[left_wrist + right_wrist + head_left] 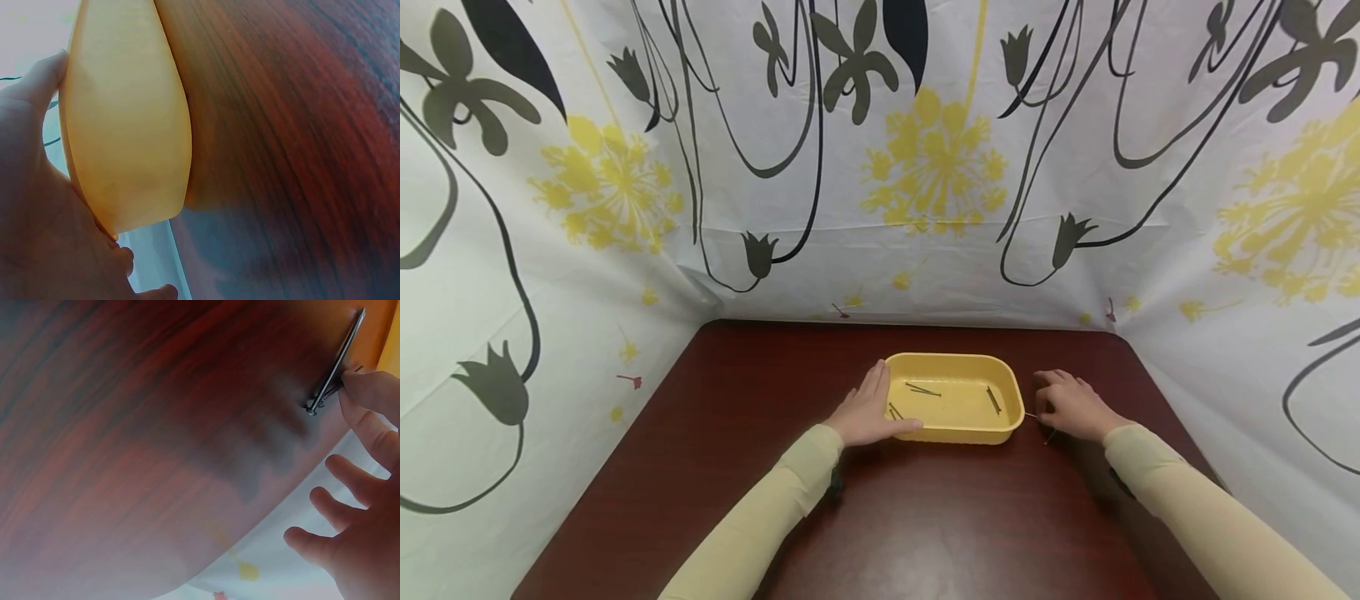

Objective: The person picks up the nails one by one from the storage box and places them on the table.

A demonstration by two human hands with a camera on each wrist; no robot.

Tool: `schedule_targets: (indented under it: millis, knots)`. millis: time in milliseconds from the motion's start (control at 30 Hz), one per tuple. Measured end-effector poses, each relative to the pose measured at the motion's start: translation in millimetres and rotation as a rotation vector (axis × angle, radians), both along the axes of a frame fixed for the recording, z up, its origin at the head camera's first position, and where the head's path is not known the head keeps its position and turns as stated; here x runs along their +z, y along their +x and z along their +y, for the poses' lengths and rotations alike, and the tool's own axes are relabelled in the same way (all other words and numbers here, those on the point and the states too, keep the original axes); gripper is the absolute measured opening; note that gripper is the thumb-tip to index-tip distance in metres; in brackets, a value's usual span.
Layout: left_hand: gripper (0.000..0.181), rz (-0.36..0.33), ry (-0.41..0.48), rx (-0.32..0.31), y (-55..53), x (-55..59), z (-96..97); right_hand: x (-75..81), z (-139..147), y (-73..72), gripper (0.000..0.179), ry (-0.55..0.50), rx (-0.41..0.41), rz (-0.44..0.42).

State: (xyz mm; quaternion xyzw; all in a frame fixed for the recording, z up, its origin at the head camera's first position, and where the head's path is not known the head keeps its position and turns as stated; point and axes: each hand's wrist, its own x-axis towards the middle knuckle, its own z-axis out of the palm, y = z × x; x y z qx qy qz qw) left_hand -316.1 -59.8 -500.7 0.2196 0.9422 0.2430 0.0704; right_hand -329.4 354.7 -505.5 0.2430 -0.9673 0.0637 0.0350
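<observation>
A yellow plastic tray (pixel 955 435) sits on the dark red-brown table, with several thin nails (pixel 923 389) lying in it. My left hand (pixel 868 412) rests against its left end, fingers straight along the side and thumb laid along the front rim. The left wrist view shows the tray's outer wall (pixel 128 125) beside that palm. Just right of the tray, low over the table, my right hand (pixel 1070 404) pinches between thumb and forefinger at the nails (pixel 334 365). Its other fingers (pixel 340 506) spread apart. How many nails it grips I cannot tell.
The dark wooden table (pixel 955 508) extends around the tray on every side. A white cloth (pixel 850 192) with grey and yellow flowers hangs behind the table and along both sides.
</observation>
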Motion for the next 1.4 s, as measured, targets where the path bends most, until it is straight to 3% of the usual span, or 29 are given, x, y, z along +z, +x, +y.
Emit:
schedule_targets:
  millis: [333, 733, 1033, 1400]
  knots:
    - [0.128, 0.002, 0.008, -0.004, -0.8, -2.1, 0.9, -0.4, 6.3, 6.6, 0.025, -0.044, 0.028, 0.022]
    - [0.128, -0.001, 0.010, -0.013, -0.2, -3.2, 1.4, -0.4, 11.2, 11.7, 0.027, -0.027, 0.034, 0.001]
    - [0.128, -0.001, 0.012, -0.015, 0.9, -3.4, 1.5, 30.2, -7.2, 6.9, 0.005, -0.047, -0.025, 0.034]
    - [0.130, 0.006, 0.009, -0.005, 0.0, -2.6, 0.5, 56.4, -53.2, -6.6, 0.017, -0.119, 0.012, 0.070]
